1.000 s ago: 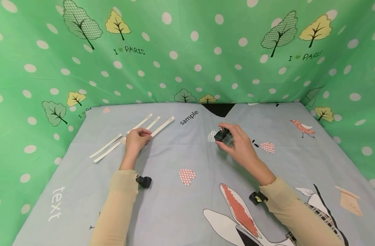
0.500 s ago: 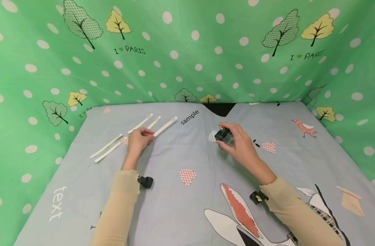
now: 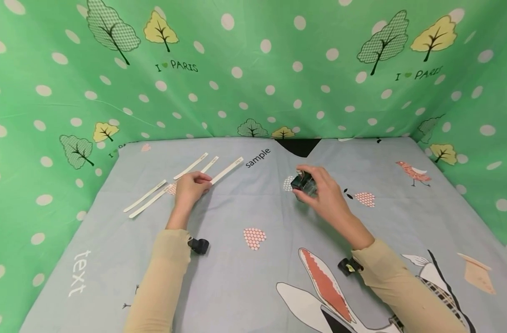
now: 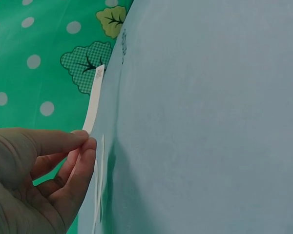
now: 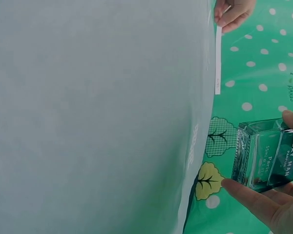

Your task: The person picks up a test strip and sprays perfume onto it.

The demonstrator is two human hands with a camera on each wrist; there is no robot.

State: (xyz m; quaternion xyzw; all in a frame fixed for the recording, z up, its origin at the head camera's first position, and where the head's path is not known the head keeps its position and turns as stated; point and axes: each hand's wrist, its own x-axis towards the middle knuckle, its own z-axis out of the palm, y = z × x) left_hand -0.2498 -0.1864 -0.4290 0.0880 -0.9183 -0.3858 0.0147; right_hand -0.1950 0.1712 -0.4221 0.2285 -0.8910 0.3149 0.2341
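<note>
Between thumb and fingertips, my left hand (image 3: 191, 188) pinches the lower end of a white perfume test strip (image 3: 228, 170). The strip slants up and away to the right, with small print at its far end; in the left wrist view the strip (image 4: 94, 97) rises from the fingertips. My right hand (image 3: 326, 192) holds a square glass perfume bottle (image 3: 305, 183) by its sides, thumb on one side and fingers on the other. In the right wrist view the bottle (image 5: 263, 156) is dark green and clear, lettered "SEXY MAN". A gap separates the strip from the bottle.
Two more strips lie left of the left hand, the nearer strip (image 3: 149, 202) beside the outer strip (image 3: 145, 196). Beyond the hand lie another strip (image 3: 191, 166) and a partly hidden strip (image 3: 209, 164). A polka-dot green curtain (image 3: 220, 101) surrounds the grey printed cloth (image 3: 232, 208).
My left hand has shifted slightly to the right with the pinched strip, whose far end is nearer the printed word "sample". The right hand and bottle stay almost still.
</note>
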